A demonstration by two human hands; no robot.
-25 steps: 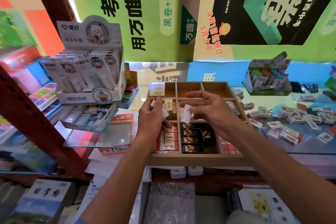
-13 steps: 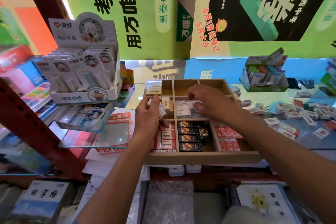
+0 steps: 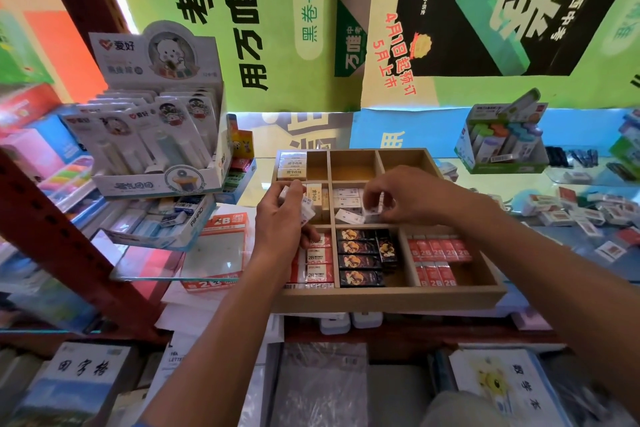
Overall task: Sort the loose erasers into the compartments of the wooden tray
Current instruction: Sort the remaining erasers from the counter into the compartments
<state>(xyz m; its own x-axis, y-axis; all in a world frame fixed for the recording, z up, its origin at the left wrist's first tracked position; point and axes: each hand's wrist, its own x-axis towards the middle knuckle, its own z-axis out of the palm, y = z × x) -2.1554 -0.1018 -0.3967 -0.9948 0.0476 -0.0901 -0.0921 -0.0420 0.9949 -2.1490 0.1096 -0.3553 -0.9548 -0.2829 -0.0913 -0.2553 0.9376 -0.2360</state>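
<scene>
Since a second ago, the right hand (image 3: 398, 199) has dropped into the wooden tray's (image 3: 391, 298) middle compartment, pinching a white eraser (image 3: 372, 215) there. Left hand (image 3: 282, 218) grips spare erasers (image 3: 306, 210). Best laid flat, aligned alongside its neighbours.

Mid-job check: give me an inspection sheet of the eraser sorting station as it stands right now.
Surface: glass counter carrying the wooden tray.
Job's things: black erasers fill the near middle compartment; red 2B erasers near right; white erasers centre; the two far right compartments hold nothing.
Clutter: loose erasers scattered right of the tray.
Grippers: left hand holds white erasers; right hand pinches one over the centre compartment.
Cables: nothing seen.
Surroundings: correction tape display box left, green display box right, posters behind.
</scene>
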